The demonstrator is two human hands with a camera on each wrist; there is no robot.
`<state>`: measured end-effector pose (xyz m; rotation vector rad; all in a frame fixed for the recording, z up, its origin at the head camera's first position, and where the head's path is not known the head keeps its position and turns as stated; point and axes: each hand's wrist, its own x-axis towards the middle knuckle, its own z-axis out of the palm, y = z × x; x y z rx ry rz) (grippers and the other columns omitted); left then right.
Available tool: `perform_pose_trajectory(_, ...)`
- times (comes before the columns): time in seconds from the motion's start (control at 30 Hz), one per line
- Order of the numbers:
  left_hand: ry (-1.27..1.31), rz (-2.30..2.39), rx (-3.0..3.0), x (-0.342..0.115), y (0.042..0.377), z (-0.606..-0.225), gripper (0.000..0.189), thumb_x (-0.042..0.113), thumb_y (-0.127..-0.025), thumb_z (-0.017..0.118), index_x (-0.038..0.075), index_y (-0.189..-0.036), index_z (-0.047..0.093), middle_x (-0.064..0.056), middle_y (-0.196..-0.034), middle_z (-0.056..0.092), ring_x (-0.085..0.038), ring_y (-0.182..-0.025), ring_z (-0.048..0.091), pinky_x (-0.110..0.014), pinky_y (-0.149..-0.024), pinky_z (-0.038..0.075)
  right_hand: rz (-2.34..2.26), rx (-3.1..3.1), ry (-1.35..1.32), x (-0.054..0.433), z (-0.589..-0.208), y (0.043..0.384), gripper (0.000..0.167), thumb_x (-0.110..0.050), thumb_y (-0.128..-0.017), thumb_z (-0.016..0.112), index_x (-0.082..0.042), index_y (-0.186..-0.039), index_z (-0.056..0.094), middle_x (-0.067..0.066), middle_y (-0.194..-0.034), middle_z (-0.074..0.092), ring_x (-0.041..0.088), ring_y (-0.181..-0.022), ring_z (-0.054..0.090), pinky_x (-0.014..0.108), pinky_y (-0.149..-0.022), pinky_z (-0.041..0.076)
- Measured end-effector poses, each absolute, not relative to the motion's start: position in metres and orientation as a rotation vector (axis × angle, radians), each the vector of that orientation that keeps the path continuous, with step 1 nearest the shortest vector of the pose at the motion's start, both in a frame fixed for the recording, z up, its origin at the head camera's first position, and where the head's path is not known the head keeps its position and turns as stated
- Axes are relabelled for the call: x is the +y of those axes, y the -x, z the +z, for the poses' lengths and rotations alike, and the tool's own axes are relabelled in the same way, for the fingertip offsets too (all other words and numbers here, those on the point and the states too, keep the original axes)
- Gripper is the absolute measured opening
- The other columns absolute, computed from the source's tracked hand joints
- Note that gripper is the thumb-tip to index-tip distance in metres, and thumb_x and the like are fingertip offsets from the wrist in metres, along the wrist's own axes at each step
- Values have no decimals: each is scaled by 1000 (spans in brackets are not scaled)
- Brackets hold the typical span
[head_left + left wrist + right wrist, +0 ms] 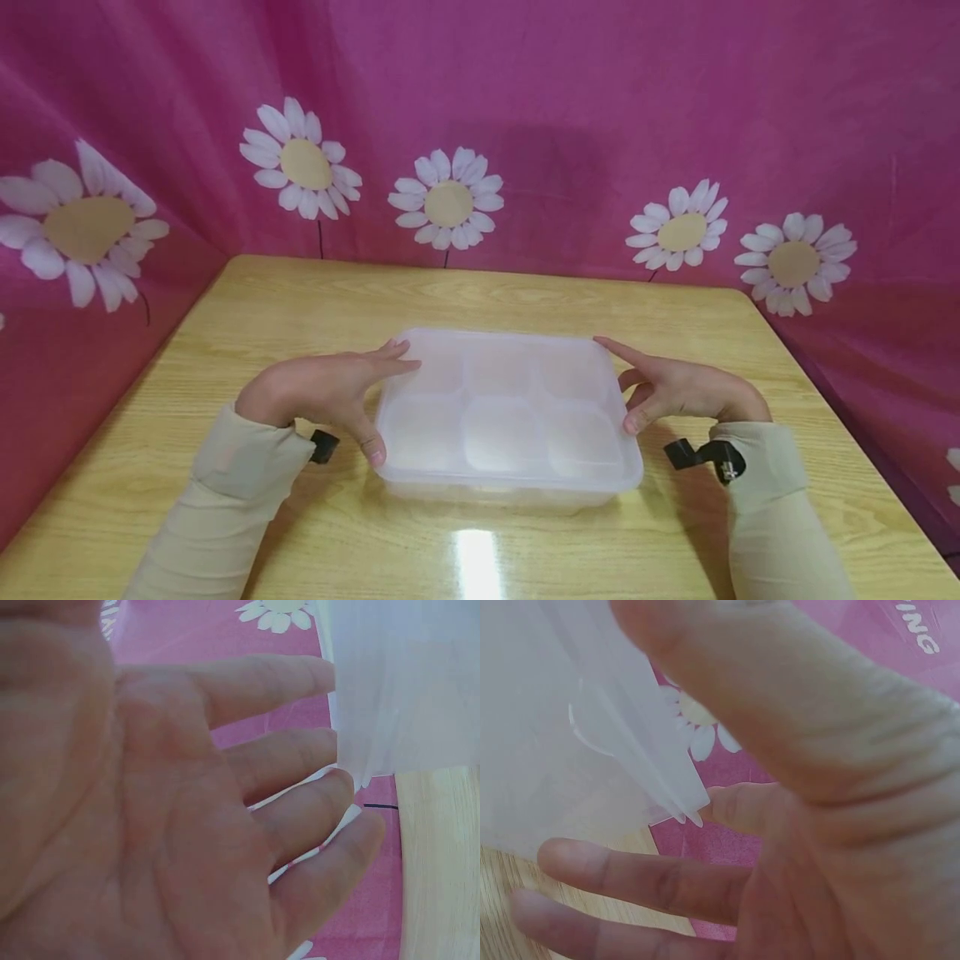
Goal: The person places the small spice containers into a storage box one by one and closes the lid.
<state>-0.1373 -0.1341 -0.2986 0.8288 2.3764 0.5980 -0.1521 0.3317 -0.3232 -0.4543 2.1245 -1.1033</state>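
A translucent white plastic box [502,417], with several compartments showing through its top, sits over the wooden table in the head view. My left hand [322,392] is at its left side, the thumb by the front left corner and the fingers reaching to the back left. Those fingers [270,682] look mostly straight in the left wrist view, with tips at the box's edge. At the right side is my right hand [675,392], its index finger along the back right corner and its thumb at the right rim. In the right wrist view its other fingers [667,889] stretch out beside the box wall.
The light wooden table [480,287] bears a bright reflection near its front. A pink cloth [540,100] with white daisies hangs behind and beside it. Black camera mounts [697,454] sit at the cuffs of both pale sleeves [776,500].
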Motion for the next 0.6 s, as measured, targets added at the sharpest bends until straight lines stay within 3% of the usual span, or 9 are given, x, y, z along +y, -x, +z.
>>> perform_pose_trajectory(0.17,-835,632,2414,-138,140,-301,106,54,-80,83,15,-164,30,-14,-175,12,-38,-163,15,-60,-129,27,-1038,2203,448,331,-325,153,116,-22,-87,84,-28,-168,1,20,-135,62,31,-115,67,30,-97,58)
perform_pose_trajectory(0.33,-759,799,2527,-145,151,-312,100,58,-88,74,26,-166,21,-11,-175,15,-37,-163,14,-63,-128,25,-931,2409,452,329,-328,154,86,-33,-98,71,-27,-166,19,18,-134,63,27,-114,64,35,-95,57)
perform_pose_trajectory(0.47,-655,933,2739,-157,161,-330,86,58,-98,62,27,-166,20,-9,-176,12,-38,-164,9,-70,-127,19,-956,2688,392,329,-337,151,71,-43,-104,60,-21,-163,27,22,-144,57,36,-119,64,51,-97,59)
perform_pose_trajectory(0.6,-540,1019,2926,-176,170,-345,81,63,-102,50,21,-166,21,-8,-176,13,-34,-165,4,-71,-126,19,-954,3003,255,335,-346,147,70,-52,-107,49,-14,-162,30,26,-156,46,48,-133,54,68,-103,50)
